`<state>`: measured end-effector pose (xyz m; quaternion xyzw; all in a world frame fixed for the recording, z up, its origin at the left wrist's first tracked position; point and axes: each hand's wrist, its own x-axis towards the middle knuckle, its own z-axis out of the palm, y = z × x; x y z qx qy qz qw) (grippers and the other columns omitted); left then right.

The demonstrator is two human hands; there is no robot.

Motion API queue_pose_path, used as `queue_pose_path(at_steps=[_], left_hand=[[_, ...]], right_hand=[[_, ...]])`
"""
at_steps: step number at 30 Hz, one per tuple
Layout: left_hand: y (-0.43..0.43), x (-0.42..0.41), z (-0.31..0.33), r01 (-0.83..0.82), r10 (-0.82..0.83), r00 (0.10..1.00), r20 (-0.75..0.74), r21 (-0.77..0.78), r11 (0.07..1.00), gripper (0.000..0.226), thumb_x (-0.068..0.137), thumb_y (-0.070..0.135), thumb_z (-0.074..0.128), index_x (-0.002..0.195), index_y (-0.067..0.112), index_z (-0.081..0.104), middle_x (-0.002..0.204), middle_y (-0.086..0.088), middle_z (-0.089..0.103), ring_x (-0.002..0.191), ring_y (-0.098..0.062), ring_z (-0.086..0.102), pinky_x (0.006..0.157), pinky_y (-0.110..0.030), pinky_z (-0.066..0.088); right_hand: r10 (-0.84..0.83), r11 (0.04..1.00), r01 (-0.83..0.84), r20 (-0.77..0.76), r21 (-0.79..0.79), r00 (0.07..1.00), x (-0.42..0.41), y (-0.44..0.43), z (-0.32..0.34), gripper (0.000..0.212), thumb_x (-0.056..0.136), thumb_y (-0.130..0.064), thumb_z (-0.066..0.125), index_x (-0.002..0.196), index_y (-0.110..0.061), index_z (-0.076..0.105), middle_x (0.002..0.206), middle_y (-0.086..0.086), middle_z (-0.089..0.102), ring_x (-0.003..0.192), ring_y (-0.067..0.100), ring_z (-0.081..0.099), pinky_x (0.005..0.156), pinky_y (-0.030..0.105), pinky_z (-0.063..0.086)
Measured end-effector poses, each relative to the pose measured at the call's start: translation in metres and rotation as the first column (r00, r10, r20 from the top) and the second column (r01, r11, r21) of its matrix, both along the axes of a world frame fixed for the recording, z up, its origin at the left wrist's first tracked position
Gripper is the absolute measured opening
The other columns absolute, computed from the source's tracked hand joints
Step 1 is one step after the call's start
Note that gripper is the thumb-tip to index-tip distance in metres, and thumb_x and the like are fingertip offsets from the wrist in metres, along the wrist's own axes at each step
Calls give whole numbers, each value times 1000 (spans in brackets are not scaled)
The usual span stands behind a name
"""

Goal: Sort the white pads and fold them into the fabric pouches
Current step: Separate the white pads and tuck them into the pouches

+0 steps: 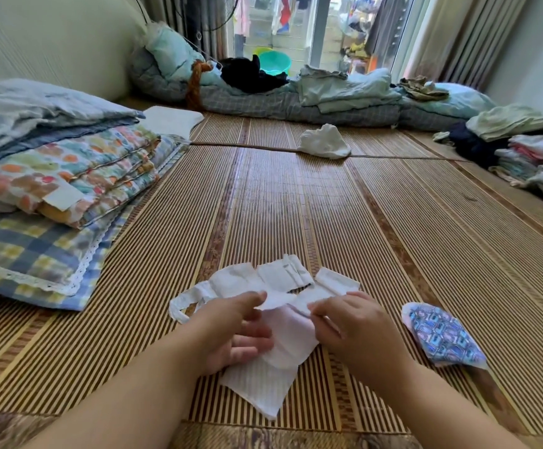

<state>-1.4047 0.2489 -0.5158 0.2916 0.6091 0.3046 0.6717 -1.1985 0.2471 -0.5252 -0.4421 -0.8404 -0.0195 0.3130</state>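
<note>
Several white pads (pixel 265 280) lie overlapping on the bamboo mat (pixel 393 254) just in front of me. One white pad (pixel 291 335) is between my hands, with a ribbed white pad (pixel 257 387) under it. My left hand (pixel 234 328) pinches its upper left edge and my right hand (pixel 351 322) pinches its right side. A blue patterned fabric pouch (pixel 442 335) lies flat on the mat to the right of my right hand, untouched. A crumpled white cloth (pixel 323 141) sits farther out on the mat.
Folded quilts and a plaid pillow (pixel 36 247) are stacked at the left. Piles of folded clothes (pixel 529 163) line the right edge. Rolled bedding and clothes (pixel 328 98) lie along the far side by the window.
</note>
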Motion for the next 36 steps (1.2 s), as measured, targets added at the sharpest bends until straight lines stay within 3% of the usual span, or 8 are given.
queue_pose_path(at_steps=[4,9,13,15,19,24,28,36], left_hand=[[6,1,-2,-223,218,958,188,7,975,19,88,18,64,100,3,62,83,-18,75,71,-28,73,59,-35,59],[10,0,-9,-374,358,926,120,160,914,36,87,3,62,121,4,54,100,-16,68,79,-31,70,59,-41,59],[9,-7,-9,-334,319,942,100,325,885,40,86,1,58,122,18,55,110,-16,64,97,-35,64,79,-54,56],[8,-11,-5,-288,271,957,100,418,862,50,83,-7,53,117,29,56,110,-14,63,101,-34,61,87,-54,53],[4,-24,1,-211,195,977,84,491,845,60,81,-15,44,102,36,67,109,-10,67,97,-28,64,63,-35,56],[-8,-43,1,-112,145,988,-44,432,895,52,79,-14,47,103,28,66,105,-8,70,92,-33,65,50,-31,52],[-14,-51,3,-83,133,985,-110,372,924,45,80,-14,47,100,22,66,104,-9,68,82,-29,65,42,-28,49],[-27,-70,10,-113,196,950,-245,315,942,13,84,-2,62,88,7,71,91,-16,71,65,-21,68,44,-25,53]], right_hand=[[199,978,-188,126,-94,972,4,-13,2,17,81,-30,56,74,-21,69,78,-11,75,73,4,69,72,30,58],[363,866,-230,243,-444,899,2,-20,-4,22,81,-38,55,80,-22,71,91,-11,75,94,3,65,86,30,53],[120,794,-22,121,-607,985,2,-17,-7,31,78,-51,62,103,-35,62,104,-19,58,89,-2,54,88,25,50],[-44,757,141,167,-638,985,3,-13,-10,62,71,-51,72,127,-39,48,122,-15,46,107,4,48,99,26,42],[-237,632,464,415,-621,878,11,-4,-10,94,53,-71,71,131,-27,42,130,3,44,121,23,39,102,41,40],[-332,512,535,419,-672,845,34,-1,5,58,55,-60,77,90,-17,63,91,2,63,83,19,61,70,32,52],[-326,472,472,349,-745,878,49,-3,10,26,68,-38,77,67,-15,64,64,-2,64,60,12,59,51,26,41],[-534,368,53,-165,-928,829,72,-9,21,14,78,-12,74,85,-7,64,65,4,66,56,15,63,52,30,54]])
